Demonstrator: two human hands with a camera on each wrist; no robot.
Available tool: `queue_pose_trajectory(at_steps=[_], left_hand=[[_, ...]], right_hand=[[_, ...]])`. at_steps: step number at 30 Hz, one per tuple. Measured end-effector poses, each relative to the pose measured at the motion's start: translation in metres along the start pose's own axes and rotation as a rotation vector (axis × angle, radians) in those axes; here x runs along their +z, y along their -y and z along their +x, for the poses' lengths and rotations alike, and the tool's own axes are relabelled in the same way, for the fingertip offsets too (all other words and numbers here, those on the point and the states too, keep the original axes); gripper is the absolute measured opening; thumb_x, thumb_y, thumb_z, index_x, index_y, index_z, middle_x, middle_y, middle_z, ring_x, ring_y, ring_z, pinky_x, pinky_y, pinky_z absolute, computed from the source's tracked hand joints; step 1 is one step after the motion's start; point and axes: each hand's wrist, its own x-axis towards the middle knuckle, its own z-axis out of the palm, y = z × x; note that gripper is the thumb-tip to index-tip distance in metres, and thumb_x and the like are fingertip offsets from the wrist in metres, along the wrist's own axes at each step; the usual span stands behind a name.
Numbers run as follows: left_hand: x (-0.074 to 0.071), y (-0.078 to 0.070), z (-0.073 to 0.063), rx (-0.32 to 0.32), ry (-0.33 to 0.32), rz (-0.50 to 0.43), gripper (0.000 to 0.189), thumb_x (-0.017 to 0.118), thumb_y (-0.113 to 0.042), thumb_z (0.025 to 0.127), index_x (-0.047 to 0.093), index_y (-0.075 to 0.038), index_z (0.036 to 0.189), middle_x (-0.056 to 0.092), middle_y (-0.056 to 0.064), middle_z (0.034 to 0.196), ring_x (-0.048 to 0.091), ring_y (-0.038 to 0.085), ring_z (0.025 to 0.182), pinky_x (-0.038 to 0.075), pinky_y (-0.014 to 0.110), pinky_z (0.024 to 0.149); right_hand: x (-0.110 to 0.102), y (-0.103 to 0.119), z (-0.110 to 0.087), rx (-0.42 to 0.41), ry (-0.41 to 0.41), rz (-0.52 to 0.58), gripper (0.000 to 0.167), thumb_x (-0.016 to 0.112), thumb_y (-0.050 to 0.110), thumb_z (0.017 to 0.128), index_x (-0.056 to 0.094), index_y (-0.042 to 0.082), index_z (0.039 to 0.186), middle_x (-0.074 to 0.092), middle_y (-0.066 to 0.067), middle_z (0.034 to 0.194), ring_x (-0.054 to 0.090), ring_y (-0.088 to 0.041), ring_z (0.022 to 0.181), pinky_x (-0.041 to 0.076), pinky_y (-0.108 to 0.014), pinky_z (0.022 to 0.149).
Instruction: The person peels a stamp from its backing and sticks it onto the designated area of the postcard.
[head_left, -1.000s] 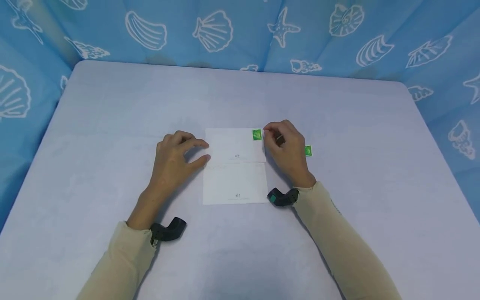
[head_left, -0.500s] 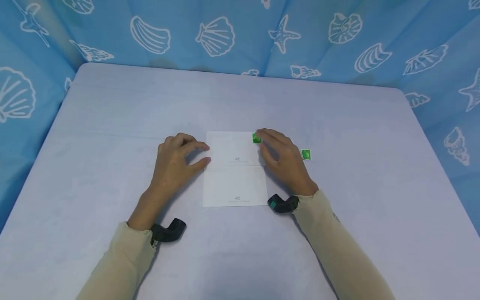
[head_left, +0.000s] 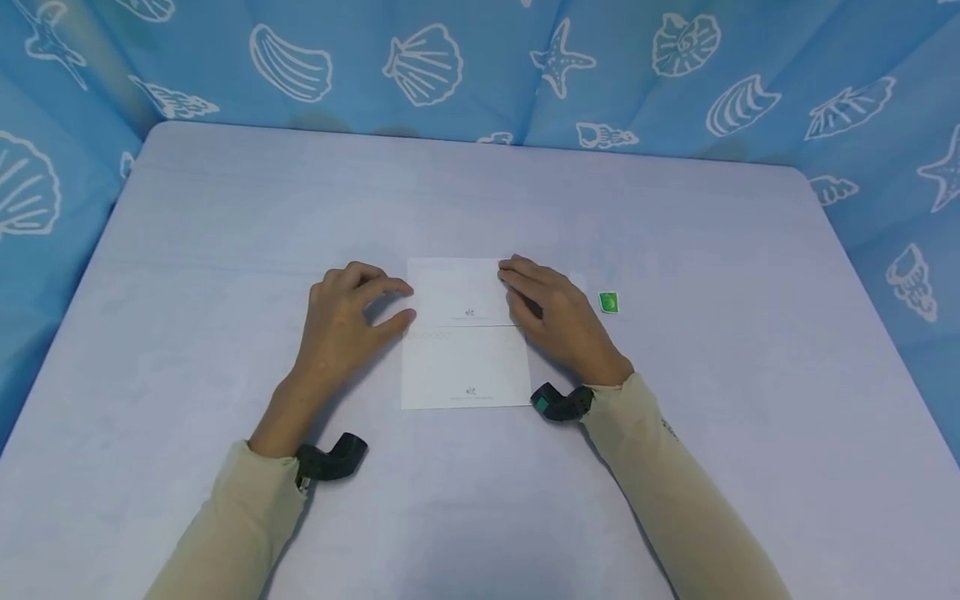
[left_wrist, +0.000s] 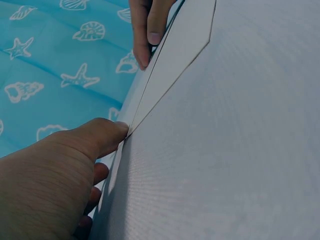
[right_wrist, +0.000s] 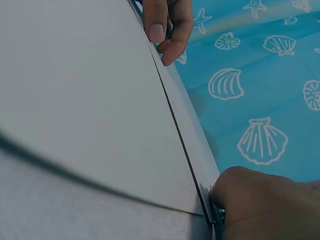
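Two white paper rectangles with small print, envelopes or postcards, lie edge to edge: an upper one (head_left: 453,287) and a lower one (head_left: 465,362). My left hand (head_left: 348,312) touches the upper one's left edge with thumb and index finger spread apart. Over its upper right corner, my right hand (head_left: 555,312) presses with nearly straight fingers, which hide the green stamp there. A second green stamp (head_left: 609,302) lies to the right of this hand. In the left wrist view, the left thumb (left_wrist: 107,132) rests at a paper corner.
A pale cloth covers the table (head_left: 465,517). Behind it hangs a blue curtain (head_left: 495,75) with white shell and starfish prints. Black wrist devices (head_left: 333,458) sit on both wrists at the beige sleeves (head_left: 232,517).
My right hand has moved left from beside the upper paper onto its corner, its fingers straightening and covering the stamp there. The loose stamp has come fully into view. The left hand stays put.
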Motion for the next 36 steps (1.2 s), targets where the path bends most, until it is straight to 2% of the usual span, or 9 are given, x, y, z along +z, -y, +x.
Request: queue_pose_trajectory(at_steps=[6,14,20,24,31,36], left_hand=[[-0.0003,-0.0010,0.0001,-0.015,0.014,0.004,0.024,0.084,-0.022,0.082,0.077,-0.016,0.105,0.060,0.007,0.111,0.049,0.034,0.104,0.033,0.052,0.095],[-0.0016,-0.0026,-0.0015,-0.039,0.027,0.004,0.024,0.083,-0.022,0.083,0.076,-0.017,0.106,0.060,0.007,0.112,0.048,0.033,0.105,0.033,0.050,0.094],[-0.0003,-0.0025,-0.0010,-0.030,0.020,0.002,0.024,0.083,-0.021,0.083,0.076,-0.017,0.105,0.060,0.007,0.111,0.048,0.033,0.105,0.032,0.051,0.095],[0.0006,-0.0015,-0.0006,-0.024,0.021,0.001,0.024,0.083,-0.021,0.083,0.076,-0.017,0.105,0.060,0.007,0.110,0.049,0.034,0.105,0.033,0.051,0.096],[0.0004,-0.0010,0.0009,-0.019,0.016,0.005,0.024,0.083,-0.021,0.083,0.076,-0.016,0.105,0.060,0.007,0.110,0.049,0.034,0.105,0.033,0.053,0.097],[0.0000,-0.0004,0.0001,-0.026,0.015,0.010,0.024,0.083,-0.021,0.083,0.076,-0.016,0.105,0.060,0.008,0.110,0.049,0.034,0.105,0.033,0.052,0.095]], right_hand=[[0.0002,-0.0012,0.0002,-0.018,-0.020,0.000,0.038,0.058,0.015,0.101,0.060,0.006,0.138,0.053,-0.005,0.146,0.044,-0.020,0.139,0.036,-0.038,0.113],[-0.0002,-0.0001,0.0016,-0.056,-0.146,0.023,0.038,0.061,0.010,0.099,0.061,0.007,0.137,0.054,-0.008,0.145,0.046,-0.022,0.137,0.036,-0.039,0.113],[0.0004,-0.0020,0.0011,-0.098,-0.183,0.027,0.039,0.064,0.007,0.098,0.061,0.005,0.137,0.055,-0.010,0.144,0.048,-0.022,0.136,0.038,-0.038,0.112],[0.0011,-0.0029,0.0009,-0.104,-0.181,0.030,0.037,0.064,0.007,0.098,0.063,0.004,0.134,0.057,-0.011,0.141,0.050,-0.023,0.134,0.039,-0.038,0.110],[0.0019,-0.0044,0.0009,-0.112,-0.111,0.005,0.030,0.062,0.009,0.098,0.069,0.001,0.126,0.061,-0.009,0.136,0.056,-0.024,0.127,0.045,-0.039,0.104],[0.0033,-0.0049,0.0023,-0.132,-0.119,0.003,0.029,0.062,0.007,0.097,0.069,0.000,0.125,0.061,-0.010,0.136,0.057,-0.024,0.126,0.046,-0.039,0.103]])
